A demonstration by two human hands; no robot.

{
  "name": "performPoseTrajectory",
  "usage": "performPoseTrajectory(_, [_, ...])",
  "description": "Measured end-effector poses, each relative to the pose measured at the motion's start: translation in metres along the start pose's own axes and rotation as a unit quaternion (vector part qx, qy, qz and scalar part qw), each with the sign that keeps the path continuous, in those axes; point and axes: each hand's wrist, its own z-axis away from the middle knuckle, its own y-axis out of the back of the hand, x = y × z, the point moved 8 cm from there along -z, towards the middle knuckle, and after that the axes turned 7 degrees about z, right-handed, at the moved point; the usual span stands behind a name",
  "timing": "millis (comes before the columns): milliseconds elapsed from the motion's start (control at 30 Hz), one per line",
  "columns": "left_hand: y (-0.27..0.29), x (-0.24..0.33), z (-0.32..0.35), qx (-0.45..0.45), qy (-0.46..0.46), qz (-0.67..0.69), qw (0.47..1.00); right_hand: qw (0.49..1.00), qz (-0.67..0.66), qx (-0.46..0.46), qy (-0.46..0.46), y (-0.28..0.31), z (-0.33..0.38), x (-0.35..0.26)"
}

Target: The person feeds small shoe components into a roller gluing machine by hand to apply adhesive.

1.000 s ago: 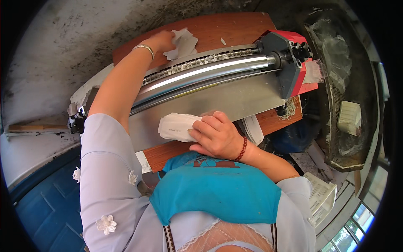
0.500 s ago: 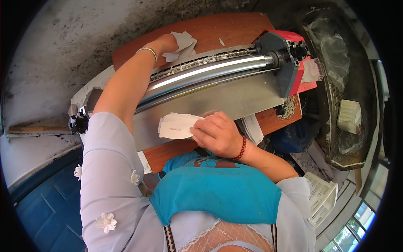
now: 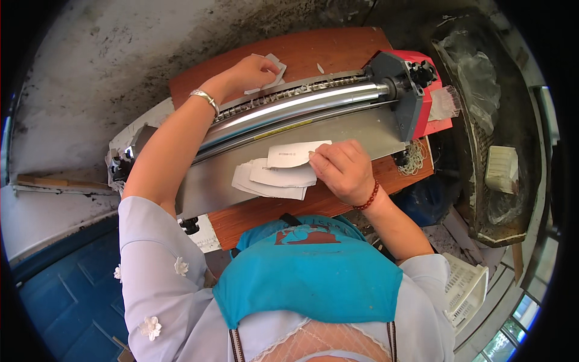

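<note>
My right hand pinches one thin white cut piece by its right end, above the machine's metal plate. Just below that piece lies a fanned stack of similar white pieces, at the plate's near edge. Reaching over the long steel roller, my left hand is at the back with its fingers curled on more pale pieces. Those pieces are partly covered by the hand, so how many it grips is hidden. The roller machine has a red and dark grey end housing.
The machine stands on a brown wooden table. A tangle of pale string hangs at its right. Further right are a long trough with clear plastic and a white block, and a white basket.
My right hand has moved right and now lifts a single piece, with the rest of its stack lying on the plate. My left hand has shifted right over the pieces at the back.
</note>
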Motion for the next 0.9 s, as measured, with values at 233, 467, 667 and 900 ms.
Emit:
performPoseTrajectory(233, [-0.011,-0.006,0.019,-0.014,-0.047,-0.045,0.998,0.998,0.042,-0.047,0.027,-0.016,0.003,0.003])
performPoseTrajectory(467, [-0.015,0.006,0.024,-0.027,-0.053,-0.058,0.997,0.999,0.017,-0.028,-0.026,-0.031,-0.012,0.014])
performPoseTrajectory(667, [0.020,-0.022,-0.008,0.071,-0.081,-0.022,0.994,0.982,-0.171,-0.068,-0.047,-0.017,-0.007,-0.004])
performPoseTrajectory(900, [0.091,-0.020,-0.024,0.362,-0.073,-0.170,0.913,0.984,-0.150,-0.089,-0.039,-0.028,0.002,-0.014])
